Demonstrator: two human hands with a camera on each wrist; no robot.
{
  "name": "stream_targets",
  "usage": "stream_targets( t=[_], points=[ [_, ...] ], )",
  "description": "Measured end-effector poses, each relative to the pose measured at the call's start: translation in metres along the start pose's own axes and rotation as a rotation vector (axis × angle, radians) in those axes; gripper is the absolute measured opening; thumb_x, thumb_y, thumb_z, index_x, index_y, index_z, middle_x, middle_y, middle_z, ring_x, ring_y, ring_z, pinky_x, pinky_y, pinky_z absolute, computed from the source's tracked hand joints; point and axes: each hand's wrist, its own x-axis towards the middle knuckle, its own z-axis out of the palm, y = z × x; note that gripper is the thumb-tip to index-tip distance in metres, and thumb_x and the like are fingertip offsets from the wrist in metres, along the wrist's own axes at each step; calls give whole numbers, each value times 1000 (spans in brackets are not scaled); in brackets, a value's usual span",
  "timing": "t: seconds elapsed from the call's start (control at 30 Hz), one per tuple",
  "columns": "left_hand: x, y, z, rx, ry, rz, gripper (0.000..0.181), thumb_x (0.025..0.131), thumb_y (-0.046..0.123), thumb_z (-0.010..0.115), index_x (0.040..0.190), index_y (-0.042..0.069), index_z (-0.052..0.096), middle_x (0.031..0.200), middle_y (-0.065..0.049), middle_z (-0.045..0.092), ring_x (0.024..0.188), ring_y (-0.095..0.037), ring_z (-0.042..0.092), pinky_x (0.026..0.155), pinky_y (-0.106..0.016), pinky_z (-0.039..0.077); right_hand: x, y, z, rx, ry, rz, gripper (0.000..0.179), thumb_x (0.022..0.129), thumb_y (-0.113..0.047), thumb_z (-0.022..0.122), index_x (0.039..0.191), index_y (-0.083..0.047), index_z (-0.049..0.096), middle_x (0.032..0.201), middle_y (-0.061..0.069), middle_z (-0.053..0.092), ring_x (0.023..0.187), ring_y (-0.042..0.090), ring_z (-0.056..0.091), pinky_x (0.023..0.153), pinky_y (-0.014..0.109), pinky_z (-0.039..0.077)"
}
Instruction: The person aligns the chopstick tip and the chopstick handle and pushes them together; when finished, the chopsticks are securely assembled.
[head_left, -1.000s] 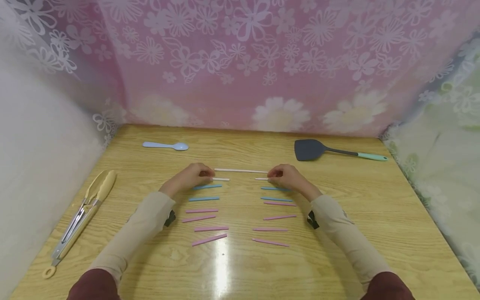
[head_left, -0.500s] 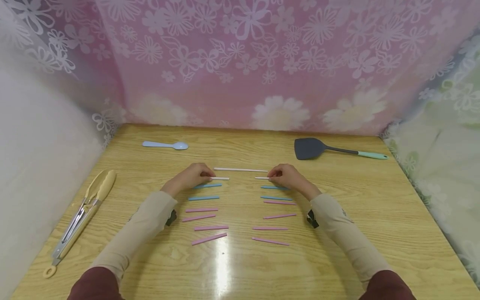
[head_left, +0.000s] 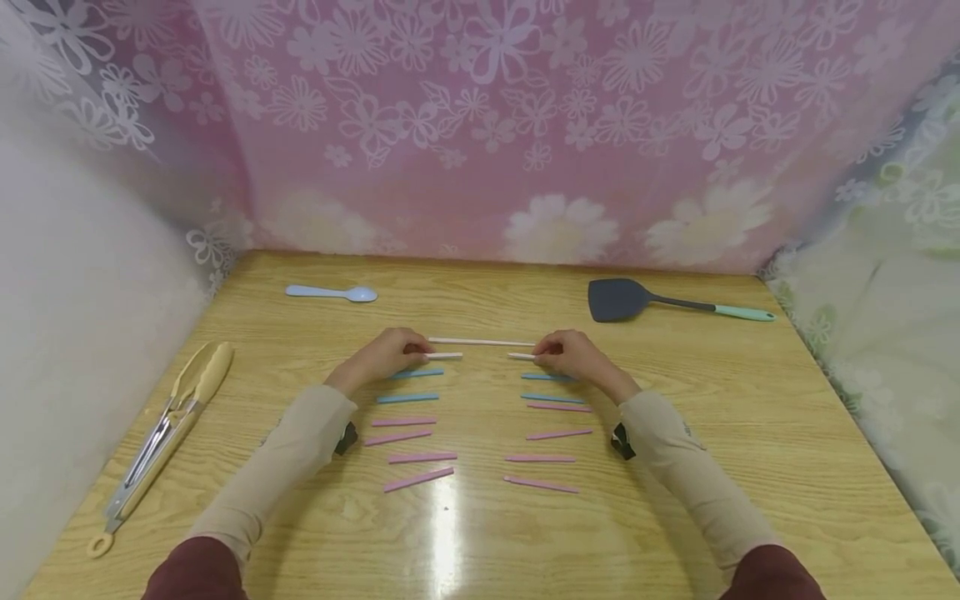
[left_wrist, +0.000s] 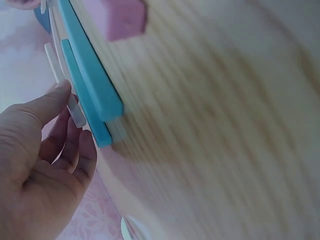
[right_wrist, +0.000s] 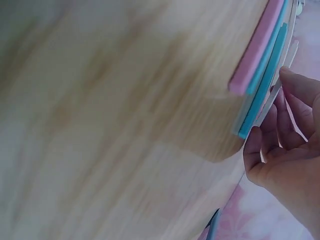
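My left hand (head_left: 388, 352) pinches a short white stick (head_left: 447, 356) between thumb and fingers, its free end pointing right. Opposite it, my right hand (head_left: 576, 355) pinches a second short white stick (head_left: 520, 357), which points left. A gap separates the two sticks. Just beyond them a long white stick (head_left: 482, 341) lies across the table, its ends near both hands. Blue sticks sit right below each hand: in the left wrist view a blue stick (left_wrist: 87, 95) runs beside the held white one, and in the right wrist view another blue stick (right_wrist: 265, 80) does likewise.
Several pink sticks (head_left: 422, 457) lie in two columns nearer the body, with more pink sticks (head_left: 540, 459) on the right. A light blue spoon (head_left: 322, 292) and a dark spatula (head_left: 618, 300) lie at the back. Yellow-handled tongs (head_left: 168, 442) lie at left.
Both hands have shifted the short white sticks slightly inward, so the gap between them is a little narrower. The other sticks and utensils stay in place.
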Motion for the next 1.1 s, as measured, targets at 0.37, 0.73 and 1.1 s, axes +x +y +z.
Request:
stream_targets(
  t=[0.37,0.73,1.1],
  points=[
    [7,7,5,18,34,54,22,95,12,58,113,2,66,107,-10,68,97,-22,63,86,-37,52,-3,-23,5,24,44,-89,13,92,-14,64,100,-5,70,94,8,69,85,20,62,78,37,52],
    [11,18,8,11,34,69,22,96,12,56,114,5,67,106,-8,68,92,-19,62,80,-33,53,-3,-42,10,53,41,-123,13,92,-14,63,100,-6,70,94,6,69,84,18,59,77,35,50],
    [12,19,8,18,29,65,22,96,13,56,115,6,66,106,-8,68,90,-19,62,77,-31,53,-2,-45,12,51,53,-134,12,92,-15,63,99,-7,70,92,5,68,82,17,59,74,33,49]
  ],
)
